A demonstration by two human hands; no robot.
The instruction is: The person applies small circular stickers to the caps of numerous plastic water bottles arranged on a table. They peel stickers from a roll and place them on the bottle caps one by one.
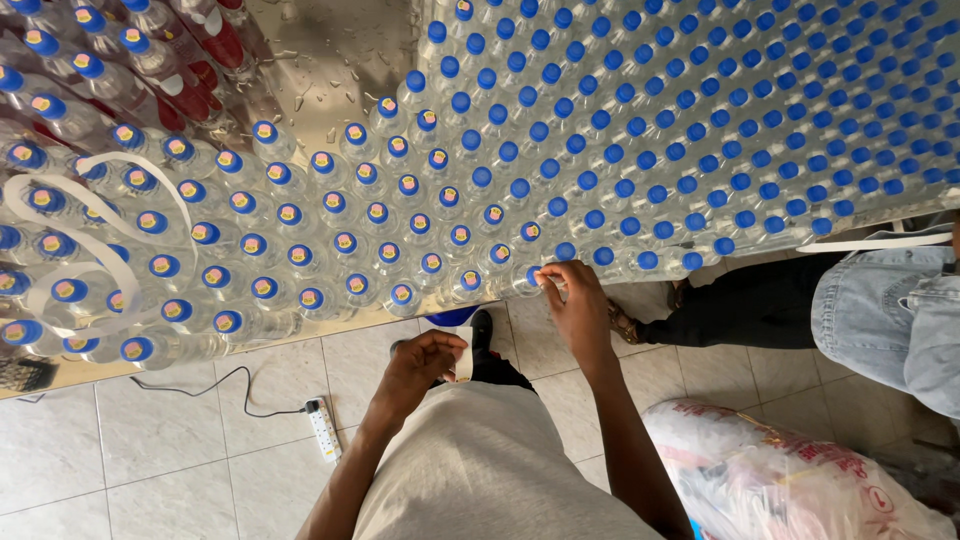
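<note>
right hand (578,300) grip pinches the blue cap of a bottle (528,278) at the desk (330,60) edge; left hand (425,365), below-left of it, pinches a small white sticker (464,358).

Small bottling or packing workroom: steel table (340,60) crowded with capped plastic water bottles (640,130), label-backing strip (100,250), tiled floor (180,460), bagged goods (790,480).
</note>
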